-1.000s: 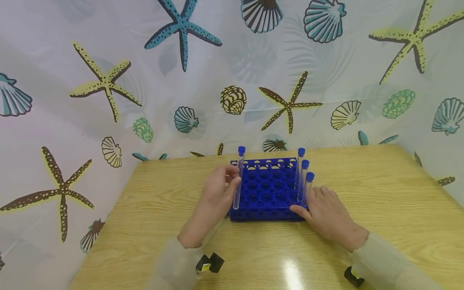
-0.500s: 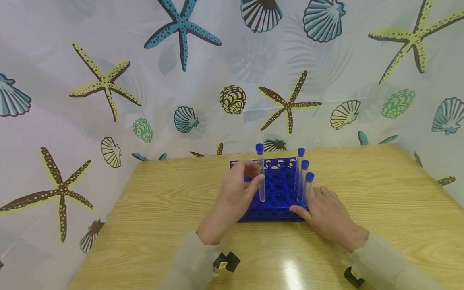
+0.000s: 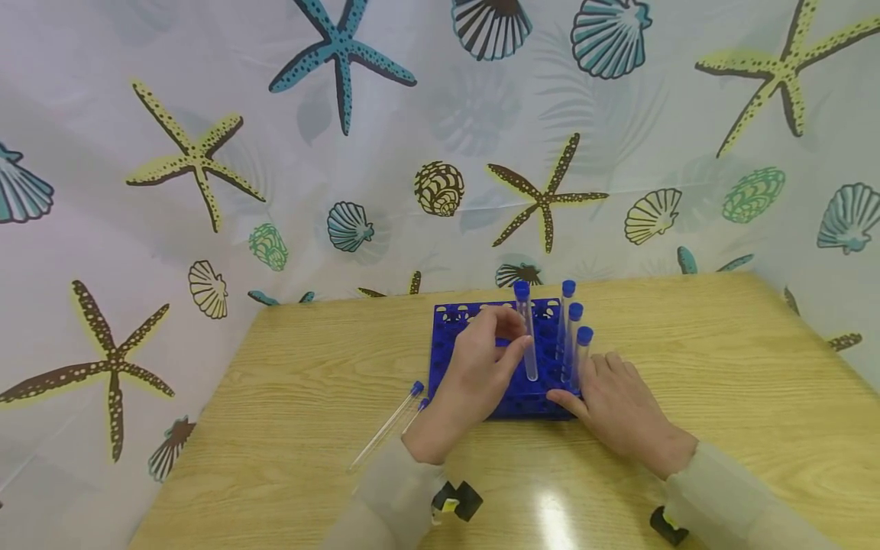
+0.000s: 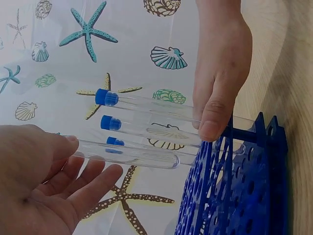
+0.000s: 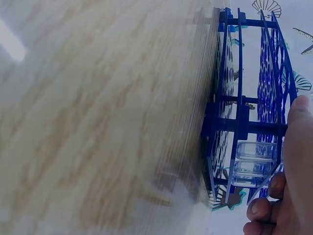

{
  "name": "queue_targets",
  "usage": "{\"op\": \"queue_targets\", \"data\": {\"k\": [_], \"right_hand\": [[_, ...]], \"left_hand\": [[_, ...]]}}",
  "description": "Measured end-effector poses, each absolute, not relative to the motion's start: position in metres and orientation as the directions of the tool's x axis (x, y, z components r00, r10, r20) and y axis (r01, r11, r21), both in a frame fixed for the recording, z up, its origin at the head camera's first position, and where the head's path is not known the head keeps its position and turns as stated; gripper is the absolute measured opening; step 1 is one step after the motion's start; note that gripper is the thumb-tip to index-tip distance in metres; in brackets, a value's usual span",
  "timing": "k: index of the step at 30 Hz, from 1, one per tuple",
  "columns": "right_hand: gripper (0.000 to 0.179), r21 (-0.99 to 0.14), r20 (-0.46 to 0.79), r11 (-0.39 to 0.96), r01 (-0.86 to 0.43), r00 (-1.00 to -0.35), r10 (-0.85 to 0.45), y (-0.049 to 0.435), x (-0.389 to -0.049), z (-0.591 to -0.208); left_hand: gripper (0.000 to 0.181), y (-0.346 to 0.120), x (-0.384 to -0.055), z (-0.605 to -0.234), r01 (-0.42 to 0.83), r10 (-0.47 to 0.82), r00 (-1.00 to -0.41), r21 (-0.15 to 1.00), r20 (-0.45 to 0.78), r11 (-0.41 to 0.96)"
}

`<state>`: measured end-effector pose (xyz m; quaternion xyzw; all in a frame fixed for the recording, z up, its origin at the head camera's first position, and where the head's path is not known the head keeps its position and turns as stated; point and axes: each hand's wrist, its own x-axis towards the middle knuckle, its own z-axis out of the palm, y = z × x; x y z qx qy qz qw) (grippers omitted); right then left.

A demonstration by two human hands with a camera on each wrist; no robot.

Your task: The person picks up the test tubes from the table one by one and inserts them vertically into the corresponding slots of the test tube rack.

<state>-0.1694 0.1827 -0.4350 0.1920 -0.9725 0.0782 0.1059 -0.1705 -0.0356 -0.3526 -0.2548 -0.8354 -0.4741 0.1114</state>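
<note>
My left hand [image 3: 477, 374] pinches a clear test tube [image 3: 532, 367] with a blue cap between thumb and fingers, holding it nearly upright over the right part of the blue test tube rack [image 3: 441, 347]. In the left wrist view, the lower end of this test tube [image 4: 134, 153] shows in front of the rack [image 4: 254, 181]. Three capped test tubes [image 3: 574, 340] stand in a row along the rack's right side. My right hand [image 3: 622, 405] grips the rack's front right corner, thumb on the front edge. In the right wrist view, tube bottoms [image 5: 254, 166] show inside the rack.
Two capped test tubes [image 3: 385, 429] lie on the wooden table [image 3: 309, 367] left of the rack, one partly hidden by my left wrist. A white curtain [image 3: 385, 168] printed with starfish and shells hangs behind the table.
My left hand has carried the test tube rightward across the rack, from its left side toward the standing tubes. The tubes lying at left have come into view. My right hand stays put.
</note>
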Motion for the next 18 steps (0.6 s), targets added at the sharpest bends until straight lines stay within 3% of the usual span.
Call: {"op": "queue_targets", "data": {"k": [18], "right_hand": [[0.072,-0.116,0.227,0.918,-0.38,-0.91,-0.348,0.183,-0.169,-0.434]], "left_hand": [[0.018,-0.019,-0.172,-0.365,0.535,0.351,-0.844,0.685,0.405,0.495]]}}
